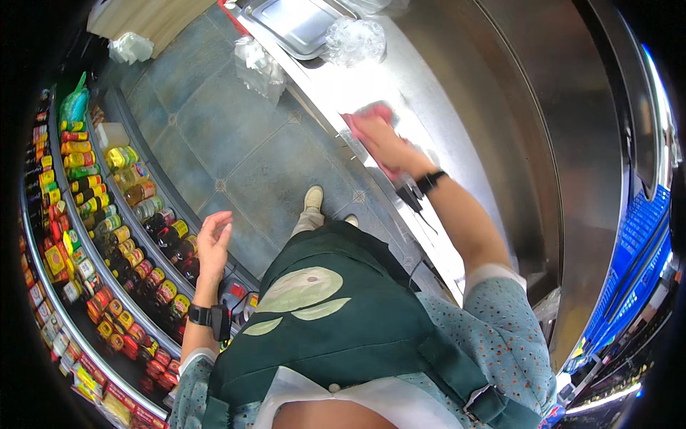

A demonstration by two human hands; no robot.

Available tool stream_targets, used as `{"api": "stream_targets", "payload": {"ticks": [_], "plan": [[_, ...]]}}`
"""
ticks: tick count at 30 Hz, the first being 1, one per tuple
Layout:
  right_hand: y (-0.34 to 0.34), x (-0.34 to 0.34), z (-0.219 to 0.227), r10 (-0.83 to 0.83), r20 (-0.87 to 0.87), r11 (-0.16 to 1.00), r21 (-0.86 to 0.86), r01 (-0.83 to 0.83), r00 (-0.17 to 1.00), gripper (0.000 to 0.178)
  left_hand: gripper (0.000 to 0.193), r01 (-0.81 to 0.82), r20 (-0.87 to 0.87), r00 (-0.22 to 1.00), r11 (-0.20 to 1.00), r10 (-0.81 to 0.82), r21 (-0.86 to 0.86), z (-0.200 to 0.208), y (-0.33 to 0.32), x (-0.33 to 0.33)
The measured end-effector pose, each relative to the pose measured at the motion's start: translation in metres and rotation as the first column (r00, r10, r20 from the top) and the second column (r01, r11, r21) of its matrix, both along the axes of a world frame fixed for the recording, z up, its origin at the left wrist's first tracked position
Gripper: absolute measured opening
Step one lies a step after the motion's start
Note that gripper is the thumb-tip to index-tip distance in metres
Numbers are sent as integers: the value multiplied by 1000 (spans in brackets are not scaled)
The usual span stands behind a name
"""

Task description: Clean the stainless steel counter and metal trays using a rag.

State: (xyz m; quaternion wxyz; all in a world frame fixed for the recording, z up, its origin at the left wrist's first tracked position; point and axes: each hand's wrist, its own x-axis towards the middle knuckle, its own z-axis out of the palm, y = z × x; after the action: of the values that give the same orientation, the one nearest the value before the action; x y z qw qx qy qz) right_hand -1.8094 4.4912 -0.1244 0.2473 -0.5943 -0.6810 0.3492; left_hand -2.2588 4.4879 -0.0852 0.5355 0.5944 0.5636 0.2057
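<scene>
I could steer the left hand (214, 242) over the tiled floor (236, 139), between the bottle shelves (156, 163) and the steel counter (432, 89); ahead of the right hand (386, 143), a clear plastic bag (355, 43) and metal tray (293, 25) block the counter's far end, with plastic bags (259, 68) hanging at its edge

Right arm (475, 222) extended, left fingers (216, 221) curled — loosely

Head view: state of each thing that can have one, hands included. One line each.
Left hand: raised, empty, fingers loosely bent.
Right hand: on the pink cloth, grip unclear.
Pink cloth: bunched under that hand, on the steel counter.
Metal tray: lying on the counter.
Clear plastic bag: crumpled, beside the tray.
White plastic bag: hanging at the counter's edge.
Dark green apron: worn.
Bottles and jars: shelved in rows.
</scene>
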Motion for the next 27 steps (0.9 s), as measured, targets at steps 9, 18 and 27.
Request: {"api": "stream_targets", "payload": {"ticks": [9,18,27], "plan": [[-199,54,51,-87,161,915,-378,143,983,50,25,168,149,976,985,-160,-42,-5,37,41],[59,-79,-4,-437,246,900,117,421,865,34,27,223,90,972,974,-219,-46,-2,60,34],[-77,-77,-2,-540,599,832,487,265,591,52,27,277,79,960,949,-268,-153,7,61,52]]}}
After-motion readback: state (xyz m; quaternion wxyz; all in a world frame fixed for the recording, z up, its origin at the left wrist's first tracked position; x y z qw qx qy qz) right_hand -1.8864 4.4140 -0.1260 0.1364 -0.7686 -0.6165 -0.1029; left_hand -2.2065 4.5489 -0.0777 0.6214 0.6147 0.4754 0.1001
